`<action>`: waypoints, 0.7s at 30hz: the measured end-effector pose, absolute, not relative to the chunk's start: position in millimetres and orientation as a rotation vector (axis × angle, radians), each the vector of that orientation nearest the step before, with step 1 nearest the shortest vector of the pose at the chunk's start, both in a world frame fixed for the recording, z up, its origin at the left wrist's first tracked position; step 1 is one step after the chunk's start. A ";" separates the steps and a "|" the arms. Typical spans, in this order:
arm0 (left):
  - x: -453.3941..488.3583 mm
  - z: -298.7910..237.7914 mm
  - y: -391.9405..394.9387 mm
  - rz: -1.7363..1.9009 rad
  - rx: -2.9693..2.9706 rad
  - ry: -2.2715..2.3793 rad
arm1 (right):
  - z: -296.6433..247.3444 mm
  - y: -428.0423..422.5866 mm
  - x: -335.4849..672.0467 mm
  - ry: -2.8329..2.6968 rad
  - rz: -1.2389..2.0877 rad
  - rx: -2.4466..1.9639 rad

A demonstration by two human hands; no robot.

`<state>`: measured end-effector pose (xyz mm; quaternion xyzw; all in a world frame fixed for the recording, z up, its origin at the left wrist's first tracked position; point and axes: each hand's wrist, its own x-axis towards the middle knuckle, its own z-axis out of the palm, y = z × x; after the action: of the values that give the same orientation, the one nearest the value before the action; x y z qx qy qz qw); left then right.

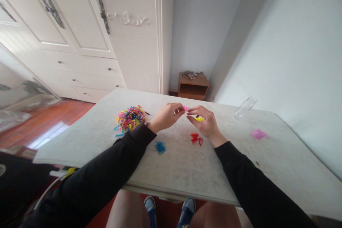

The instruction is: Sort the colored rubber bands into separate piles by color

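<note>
My left hand point(169, 117) is over the far middle of the table, its fingertips drawn together in a pinch. Whatever is between them is too small to make out. Facing it, my right hand point(205, 120) has thumb and fingers apart, with nothing visible between them. Just beyond the fingertips is a small pink bunch point(185, 108) of what look like rubber bands. A yellow bunch point(199, 118) shows partly behind my right hand. Nearer me lie a blue bunch point(160, 147) and a red bunch point(196, 139). Beside my left wrist sits a large mixed-colour heap of bands point(130, 118).
On the right of the table point(176, 171) lie a clear plastic container point(245, 107) and a pink pouch-like item point(259, 134). A small dark piece point(257, 163) is nearer me. Beyond the table stand a white wardrobe point(139, 53) and a wooden nightstand point(193, 85).
</note>
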<state>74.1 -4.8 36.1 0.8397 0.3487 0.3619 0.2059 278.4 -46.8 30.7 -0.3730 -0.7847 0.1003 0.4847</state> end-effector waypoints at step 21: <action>76.1 34.9 -3.0 1.066 2.358 0.980 | 26.6 -41.7 279.8 -1.990 0.154 -0.948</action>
<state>76.1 -3.0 34.9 0.8372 0.3480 0.3785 0.1862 279.8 -41.7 26.6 -0.3831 -0.8045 0.0622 0.4495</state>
